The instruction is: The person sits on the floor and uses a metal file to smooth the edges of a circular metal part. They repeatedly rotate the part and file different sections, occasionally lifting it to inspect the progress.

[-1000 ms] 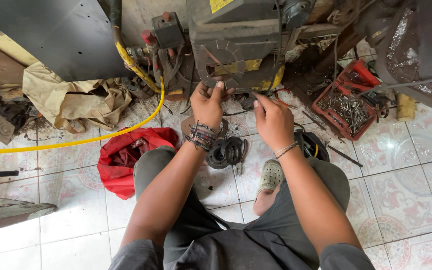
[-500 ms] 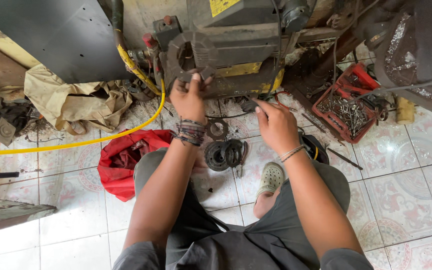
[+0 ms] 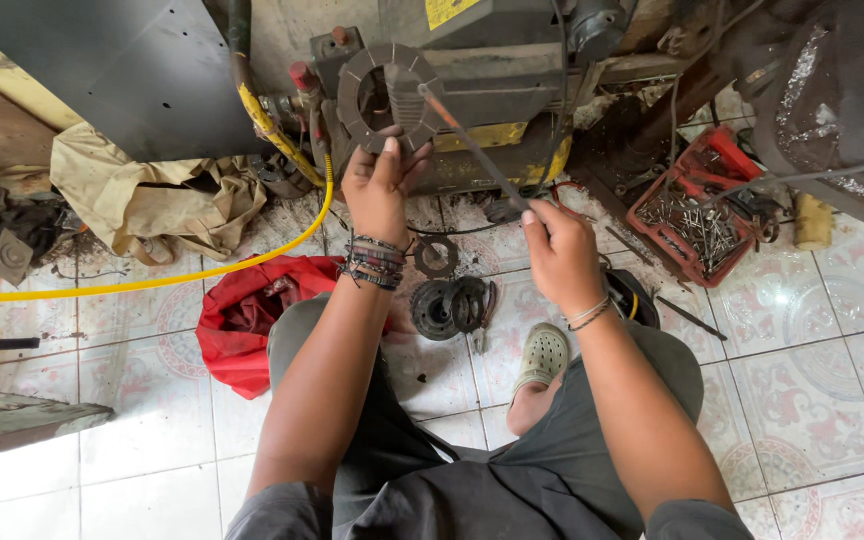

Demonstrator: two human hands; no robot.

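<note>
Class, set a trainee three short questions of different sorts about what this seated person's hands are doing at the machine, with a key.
1. True or false: the left hand holds up a slotted metal ring.
2. What does the right hand grip? A) yellow hose B) thin metal rod C) red cloth
3. Fill in: the red tray of nails sits on the ___ floor.

Key: 1 true. 2 B, the thin metal rod. 3 tiled.

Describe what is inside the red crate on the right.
The red crate holds a heap of thin metal pieces, likely nails or bolts. Its bottom and whatever lies under the heap are covered.
</note>
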